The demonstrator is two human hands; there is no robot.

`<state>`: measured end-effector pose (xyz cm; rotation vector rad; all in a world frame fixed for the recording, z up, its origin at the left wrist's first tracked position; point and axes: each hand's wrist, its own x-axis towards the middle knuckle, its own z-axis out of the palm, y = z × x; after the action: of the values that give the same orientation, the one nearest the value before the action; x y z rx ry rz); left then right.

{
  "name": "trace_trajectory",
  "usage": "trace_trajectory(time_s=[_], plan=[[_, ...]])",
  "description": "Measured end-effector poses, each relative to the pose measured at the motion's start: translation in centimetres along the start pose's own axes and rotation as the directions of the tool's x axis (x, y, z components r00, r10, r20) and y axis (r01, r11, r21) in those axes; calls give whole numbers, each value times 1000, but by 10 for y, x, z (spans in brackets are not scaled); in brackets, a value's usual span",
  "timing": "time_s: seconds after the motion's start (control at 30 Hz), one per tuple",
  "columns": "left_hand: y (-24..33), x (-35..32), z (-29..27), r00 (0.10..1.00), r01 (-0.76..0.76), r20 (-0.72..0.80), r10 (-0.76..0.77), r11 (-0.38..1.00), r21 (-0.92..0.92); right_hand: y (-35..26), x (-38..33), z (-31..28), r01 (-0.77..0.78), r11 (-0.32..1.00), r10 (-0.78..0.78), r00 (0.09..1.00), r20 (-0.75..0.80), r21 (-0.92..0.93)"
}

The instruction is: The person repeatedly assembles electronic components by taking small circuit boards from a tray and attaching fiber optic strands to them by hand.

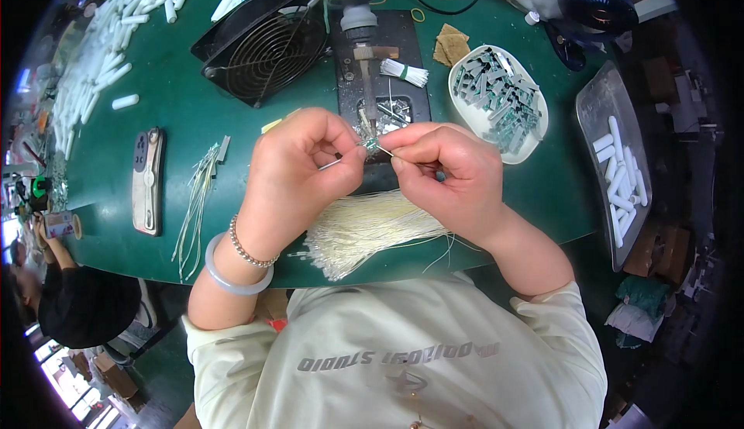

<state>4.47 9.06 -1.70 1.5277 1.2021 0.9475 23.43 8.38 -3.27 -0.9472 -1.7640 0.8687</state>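
My left hand (pixel 304 154) is closed in a pinch at a small green circuit board (pixel 370 143), just under the tip of a soldering iron (pixel 370 92) fixed upright on a stand. A short white piece sticks out below its fingers. My right hand (pixel 452 164) pinches a thin wire (pixel 384 150) that runs to the board. Whether the iron's tip touches the board I cannot tell. Below both hands lies a thick bundle of pale yellow wires (pixel 364 231). Behind them, a small tray (pixel 403 111) with metal bits is set in the black base.
A black fan (pixel 267 49) stands at the back left. White tubes (pixel 108 72) are heaped at the far left. A white dish (pixel 465 103) of small boards and a metal tray (pixel 593 107) of white tubes lie right. Wired boards (pixel 203 177) lie left. Another person (pixel 85 305) sits far left.
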Motion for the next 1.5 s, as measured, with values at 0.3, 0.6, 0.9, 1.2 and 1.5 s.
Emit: trace_trajectory(time_s=[0.3, 0.6, 0.9, 1.2, 1.5], plan=[[-2, -2, 0, 997, 67, 41, -61, 985, -160, -1, 0, -2, -21, 1000, 21, 1000, 11, -3], [0, -1, 2, 1000, -14, 0, 14, 1000, -7, -1, -2, -1, -13, 1000, 12, 1000, 12, 12], [3, 1, 4, 999, -28, -17, 28, 1000, -14, -1, 2, -2, 21, 999, -22, 1000, -8, -33], [2, 3, 1, 999, 36, 8, -36, 995, -94, 1, 2, 1, 26, 999, -27, 999, -31, -29], [1, 6, -1, 999, 50, 8, -49, 992, -113, 2, 5, 2, 51, 998, -52, 998, -47, -23]])
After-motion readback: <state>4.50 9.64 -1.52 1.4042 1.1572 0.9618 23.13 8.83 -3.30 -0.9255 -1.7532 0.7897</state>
